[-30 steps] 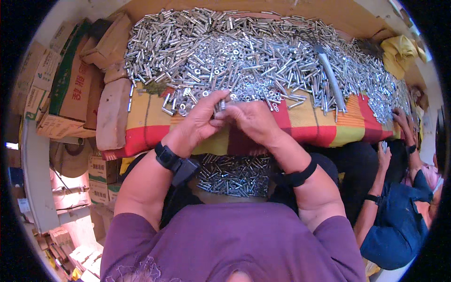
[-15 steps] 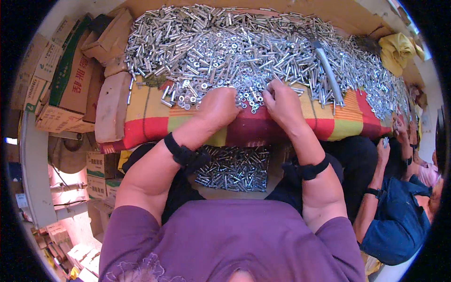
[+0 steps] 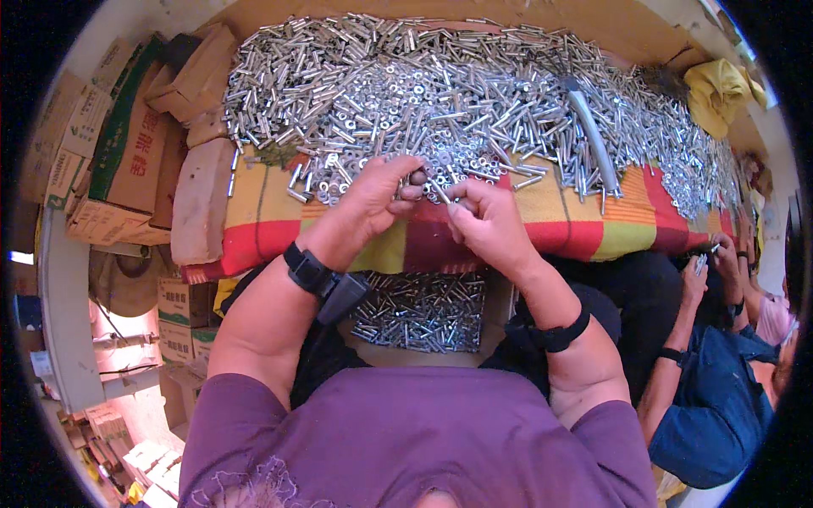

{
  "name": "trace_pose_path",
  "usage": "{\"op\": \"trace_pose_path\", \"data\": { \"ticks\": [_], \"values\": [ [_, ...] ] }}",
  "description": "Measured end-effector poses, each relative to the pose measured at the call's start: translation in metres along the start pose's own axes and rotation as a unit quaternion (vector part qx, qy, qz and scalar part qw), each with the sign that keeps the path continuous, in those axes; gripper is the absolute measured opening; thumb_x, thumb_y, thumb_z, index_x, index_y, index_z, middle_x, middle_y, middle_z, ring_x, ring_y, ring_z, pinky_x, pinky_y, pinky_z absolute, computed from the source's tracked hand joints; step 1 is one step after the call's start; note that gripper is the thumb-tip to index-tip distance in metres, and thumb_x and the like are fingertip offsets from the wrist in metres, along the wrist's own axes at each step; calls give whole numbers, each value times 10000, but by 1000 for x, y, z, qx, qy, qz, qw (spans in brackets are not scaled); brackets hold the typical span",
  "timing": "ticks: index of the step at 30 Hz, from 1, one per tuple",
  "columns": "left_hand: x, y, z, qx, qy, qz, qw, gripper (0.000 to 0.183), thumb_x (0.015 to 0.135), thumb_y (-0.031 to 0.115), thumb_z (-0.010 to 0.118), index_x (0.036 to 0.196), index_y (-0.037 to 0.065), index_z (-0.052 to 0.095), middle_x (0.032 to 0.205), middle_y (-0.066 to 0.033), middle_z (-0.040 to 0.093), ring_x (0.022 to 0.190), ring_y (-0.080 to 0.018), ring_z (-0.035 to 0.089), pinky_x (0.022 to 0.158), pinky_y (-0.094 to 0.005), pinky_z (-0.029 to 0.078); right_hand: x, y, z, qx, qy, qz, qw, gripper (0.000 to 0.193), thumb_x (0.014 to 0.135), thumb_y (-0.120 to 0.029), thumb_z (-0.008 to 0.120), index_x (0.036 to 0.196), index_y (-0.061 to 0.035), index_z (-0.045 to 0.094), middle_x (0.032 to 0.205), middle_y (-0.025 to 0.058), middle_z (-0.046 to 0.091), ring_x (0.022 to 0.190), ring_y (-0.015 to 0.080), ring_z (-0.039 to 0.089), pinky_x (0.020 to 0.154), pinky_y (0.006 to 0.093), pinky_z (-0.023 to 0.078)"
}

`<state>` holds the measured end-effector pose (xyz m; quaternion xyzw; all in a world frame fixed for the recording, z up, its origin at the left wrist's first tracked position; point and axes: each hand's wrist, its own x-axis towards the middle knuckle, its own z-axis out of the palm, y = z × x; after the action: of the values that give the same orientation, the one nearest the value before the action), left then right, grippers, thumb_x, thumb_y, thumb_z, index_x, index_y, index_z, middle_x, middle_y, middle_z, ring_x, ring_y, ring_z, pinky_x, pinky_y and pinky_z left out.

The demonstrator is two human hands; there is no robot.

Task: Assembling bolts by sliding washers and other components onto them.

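Note:
My left hand (image 3: 381, 193) is closed at the near edge of the metal heap, thumb and fingers curled together; what it holds is mostly hidden. Close beside it, my right hand (image 3: 489, 218) pinches a small silver bolt (image 3: 439, 193) between thumb and forefinger, its other end pointing toward my left fingertips. Whether the bolt touches the left hand is too small to tell. Just beyond both hands lie loose washers (image 3: 481, 168) and a big heap of silver bolts and sleeves (image 3: 339, 85), spread over a checked cloth (image 3: 279, 247).
Below the cloth's edge, between my knees, sits a box of bolts (image 3: 417, 317). A grey curved tube (image 3: 593, 135) lies on the heap. Cartons (image 3: 127, 161) and a brick-like block (image 3: 203, 199) stand left. At right a co-worker's hand (image 3: 694, 279) holds metal pieces near a yellow cloth (image 3: 716, 93).
Both hands have drawn back slightly from the heap. My left hand has rolled so its thumb and fingertips show, and the bolt in my right fingers has come into sight.

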<state>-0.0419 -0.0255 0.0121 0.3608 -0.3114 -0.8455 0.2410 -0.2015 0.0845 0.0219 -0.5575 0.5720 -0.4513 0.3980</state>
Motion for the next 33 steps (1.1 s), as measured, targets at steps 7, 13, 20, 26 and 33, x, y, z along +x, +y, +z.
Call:
{"op": "trace_pose_path", "data": {
  "ticks": [7, 13, 20, 26, 33],
  "values": [
    [5, -7, 6, 20, -73, -20, 997, 115, 869, 152, 592, 830, 49, 557, 690, -11, 531, 486, -37, 444, 333, -154, 228, 3, -2, -4, 323, 4, 189, 927, 219, 894, -120, 553, 1059, 23, 532, 639, 42, 557, 405, 76, 454, 344, 198, 329],
    [6, -19, 18, -122, -76, -81, 986, 148, 879, 169, 548, 931, 33, 528, 772, -97, 603, 531, -146, 571, 291, -170, 341, 13, 4, -14, -59, 123, 20, 991, 159, 870, -184, 597, 902, -31, 625, 701, 102, 605, 637, 212, 613, 547, 347, 478],
    [13, 1, 41, 388, 52, 114, 913, 103, 836, 164, 605, 815, 63, 614, 782, -48, 617, 595, -129, 575, 418, -274, 446, 22, 30, -41, -444, 149, -65, 881, 101, 804, -124, 584, 855, -43, 614, 866, 167, 586, 767, 374, 605, 685, 455, 491],
    [27, -5, 36, 758, -16, 372, 535, 143, 725, 107, 625, 854, 48, 641, 829, -133, 623, 771, -338, 614, 653, -422, 495, 27, 20, -40, -495, 94, -41, 863, 122, 800, -148, 580, 838, -32, 575, 858, 191, 570, 766, 381, 605, 679, 474, 492],
    [25, -2, 13, 615, 84, 416, 665, 89, 772, 102, 608, 757, 23, 569, 710, -112, 569, 600, -296, 598, 491, -384, 473, 26, 3, -35, -369, 140, -46, 918, 134, 811, -151, 566, 803, -18, 573, 793, 202, 592, 741, 392, 601, 664, 479, 480]
  ]
}}
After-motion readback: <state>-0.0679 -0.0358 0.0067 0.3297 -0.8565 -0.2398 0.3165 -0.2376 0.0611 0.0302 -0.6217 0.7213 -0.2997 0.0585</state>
